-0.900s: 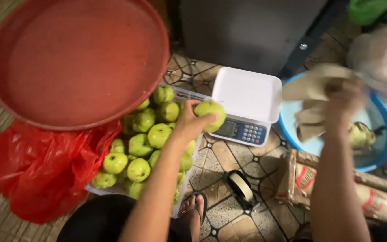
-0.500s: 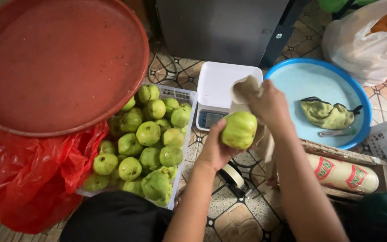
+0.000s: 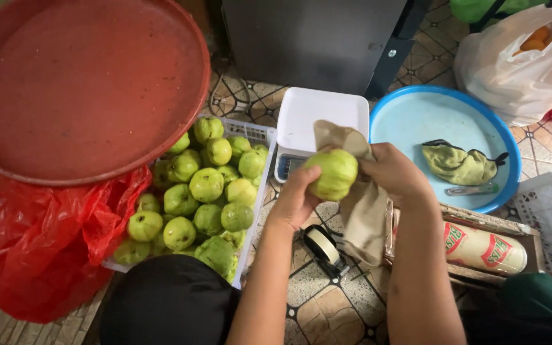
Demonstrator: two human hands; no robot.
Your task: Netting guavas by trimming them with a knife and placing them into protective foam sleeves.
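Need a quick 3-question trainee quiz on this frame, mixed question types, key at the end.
1. True or false: the left hand holds a green fruit.
2. What does the right hand press against that fruit? A) a beige cloth B) a knife C) a tape roll
3. Fill in: the crate of green fruits sits just left of the white ____.

Key: 1 true; 2 A; 3 scale.
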